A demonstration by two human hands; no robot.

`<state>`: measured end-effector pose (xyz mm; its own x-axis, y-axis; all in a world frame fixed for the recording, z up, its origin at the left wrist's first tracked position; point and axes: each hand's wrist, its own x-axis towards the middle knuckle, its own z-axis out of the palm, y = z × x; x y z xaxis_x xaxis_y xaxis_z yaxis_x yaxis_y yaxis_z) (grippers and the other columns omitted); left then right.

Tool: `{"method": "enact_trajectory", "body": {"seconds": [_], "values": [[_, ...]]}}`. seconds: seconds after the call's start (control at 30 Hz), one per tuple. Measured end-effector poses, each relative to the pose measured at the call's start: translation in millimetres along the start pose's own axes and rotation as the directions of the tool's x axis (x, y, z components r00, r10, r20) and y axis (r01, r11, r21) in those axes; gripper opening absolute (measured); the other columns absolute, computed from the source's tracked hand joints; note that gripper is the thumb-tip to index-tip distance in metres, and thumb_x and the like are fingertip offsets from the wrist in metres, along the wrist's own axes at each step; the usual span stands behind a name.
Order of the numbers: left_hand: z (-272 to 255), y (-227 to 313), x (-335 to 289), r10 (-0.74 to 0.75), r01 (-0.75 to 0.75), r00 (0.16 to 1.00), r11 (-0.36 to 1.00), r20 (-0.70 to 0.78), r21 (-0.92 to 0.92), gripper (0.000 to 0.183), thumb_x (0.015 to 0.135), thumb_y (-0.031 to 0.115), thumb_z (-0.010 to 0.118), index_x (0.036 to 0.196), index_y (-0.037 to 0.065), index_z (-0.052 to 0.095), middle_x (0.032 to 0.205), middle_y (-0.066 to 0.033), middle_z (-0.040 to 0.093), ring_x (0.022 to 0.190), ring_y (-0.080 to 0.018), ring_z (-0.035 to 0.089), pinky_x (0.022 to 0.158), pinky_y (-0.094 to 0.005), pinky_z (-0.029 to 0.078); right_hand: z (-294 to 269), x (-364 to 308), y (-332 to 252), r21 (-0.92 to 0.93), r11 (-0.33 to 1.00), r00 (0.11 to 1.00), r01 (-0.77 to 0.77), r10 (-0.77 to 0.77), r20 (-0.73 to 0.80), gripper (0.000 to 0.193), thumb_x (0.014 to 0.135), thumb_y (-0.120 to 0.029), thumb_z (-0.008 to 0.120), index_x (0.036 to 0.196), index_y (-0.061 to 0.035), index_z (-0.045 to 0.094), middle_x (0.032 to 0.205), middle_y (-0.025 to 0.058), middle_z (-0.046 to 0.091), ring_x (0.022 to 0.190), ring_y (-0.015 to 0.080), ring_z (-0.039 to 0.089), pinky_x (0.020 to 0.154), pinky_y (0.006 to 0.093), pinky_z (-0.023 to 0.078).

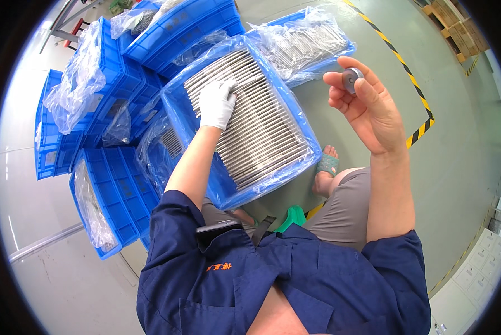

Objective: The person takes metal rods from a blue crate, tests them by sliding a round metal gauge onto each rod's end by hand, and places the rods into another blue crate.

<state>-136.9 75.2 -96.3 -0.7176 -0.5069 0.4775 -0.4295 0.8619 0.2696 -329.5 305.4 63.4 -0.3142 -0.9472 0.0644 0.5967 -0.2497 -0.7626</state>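
Note:
My left hand (pixel 217 105), in a white glove, rests on a layer of thin metal rods (pixel 256 131), its fingers lying over them and the thumb apart. Whether a rod is under its fingertips is hidden. The rods lie side by side in a blue crate (pixel 225 199) lined with clear plastic film. Raised to the right of the crate, my bare right hand (pixel 367 103) pinches a small round metal disc (pixel 352 80) between thumb and fingers. A small hole shows in the disc's middle.
Blue crates (pixel 127 190) stand stacked to the left, some draped with plastic film. Behind the rods, another lined crate (pixel 300 47) holds more metal parts. Yellow-black tape (pixel 398 56) marks the floor at right. Pallets (pixel 454 28) stand at the far right.

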Motion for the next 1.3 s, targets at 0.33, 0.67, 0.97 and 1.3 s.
{"method": "enact_trajectory", "body": {"seconds": [0.33, 0.67, 0.97, 1.3], "values": [[2.7, 11.1, -8.9, 0.06, -0.06, 0.997, 0.998, -0.048, 0.014, 0.009, 0.064, 0.012, 0.063, 0.071, 0.017, 0.059, 0.064, -0.0026, 0.054, 0.067, -0.0227, 0.053, 0.063, -0.0348, 0.041, 6.1, 1.6, 6.0, -0.021, 0.999, 0.999, -0.031, 0.032, 0.013, 0.033, 0.085, -0.013, 0.053, 0.115, -0.0015, 0.048, 0.099, 0.0136, 0.059, 0.081, 0.013, 0.057, 0.076, 0.026, 0.048], [-15.9, -55.1, -23.7, -0.912, 0.684, 0.374, 0.146, 0.171, -0.715, 0.043, 0.09, 0.034, 0.035, 0.114, 0.002, 0.049, 0.109, -0.0154, 0.055, 0.096, -0.0262, 0.056, 0.086, -0.0364, 0.042, 10.6, -1.4, 1.0, -0.047, 0.999, 1.0, -0.025, 0.025, -0.004, 0.033, 0.085, -0.014, 0.053, 0.115, -0.0018, 0.049, 0.099, 0.0136, 0.059, 0.08, 0.0129, 0.057, 0.076, 0.0258, 0.047], [-28.1, -38.0, -10.6, -0.689, 0.577, 0.378, -0.347, 0.618, -0.739, 0.051, 0.094, 0.037, 0.019, 0.119, 0.0, 0.044, 0.116, -0.0133, 0.052, 0.105, -0.0251, 0.051, 0.091, -0.0361, 0.041, 3.4, -2.5, 4.3, 0.01, 1.0, 1.0, -0.029, 0.029, 0.009, 0.034, 0.084, -0.014, 0.056, 0.115, -0.0021, 0.049, 0.099, 0.0134, 0.059, 0.081, 0.0129, 0.057, 0.076, 0.0262, 0.047], [-38.9, -63.9, -27.2, -0.716, 0.634, 0.616, 0.202, 0.329, -0.747, 0.04, 0.09, 0.034, 0.035, 0.117, 0.005, 0.042, 0.113, -0.0129, 0.05, 0.105, -0.0204, 0.046, 0.09, -0.0319, 0.035, 76.6, -17.6, 19.1, -0.456, 0.801, 0.868, 0.388, -0.151, 0.473, 0.028, 0.072, 0.0, 0.062, 0.1, -0.0045, 0.06, 0.097, 0.0097, 0.06, 0.081, 0.0155, 0.056, 0.07, 0.0259, 0.046]]}}
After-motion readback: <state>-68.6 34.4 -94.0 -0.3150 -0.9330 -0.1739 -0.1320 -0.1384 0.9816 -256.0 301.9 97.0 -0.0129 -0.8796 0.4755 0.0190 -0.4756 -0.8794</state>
